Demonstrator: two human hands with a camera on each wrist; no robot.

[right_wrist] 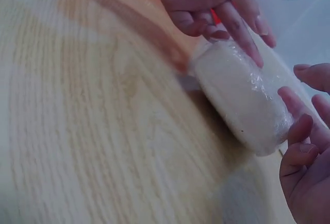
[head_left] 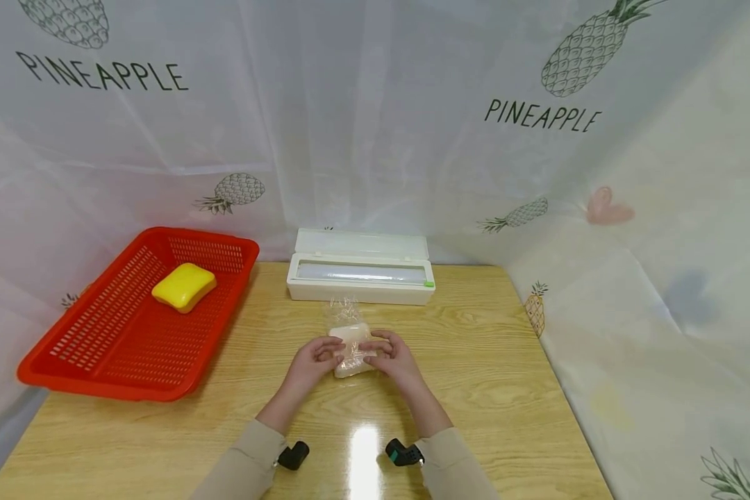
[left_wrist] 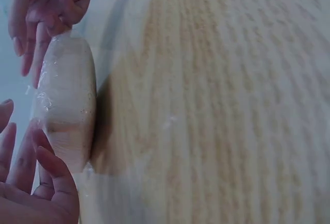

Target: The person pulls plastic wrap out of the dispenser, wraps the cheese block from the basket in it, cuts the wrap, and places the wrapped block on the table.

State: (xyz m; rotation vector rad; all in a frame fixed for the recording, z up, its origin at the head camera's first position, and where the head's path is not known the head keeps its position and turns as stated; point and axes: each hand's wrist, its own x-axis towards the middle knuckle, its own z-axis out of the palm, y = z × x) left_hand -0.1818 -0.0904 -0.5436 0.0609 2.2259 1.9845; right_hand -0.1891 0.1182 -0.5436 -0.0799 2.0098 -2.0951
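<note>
One wrapped bar (head_left: 353,332), touched on both sides by spread, loosely bent fingers of left hand (head_left: 314,357) and right hand (head_left: 394,355), is placed between them; box (head_left: 362,293) is set beyond fingertips, basket (head_left: 125,351) with yellow block (head_left: 184,286) to their left.

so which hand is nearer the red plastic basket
Left. The left hand is right of the basket, beside the pale film-wrapped block; the right hand is farther, on the block's opposite side.

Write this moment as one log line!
left fingers touching film-wrapped whitish rounded block | right fingers touching it | red rectangular plastic basket holding yellow rounded block | white rectangular box open
</note>
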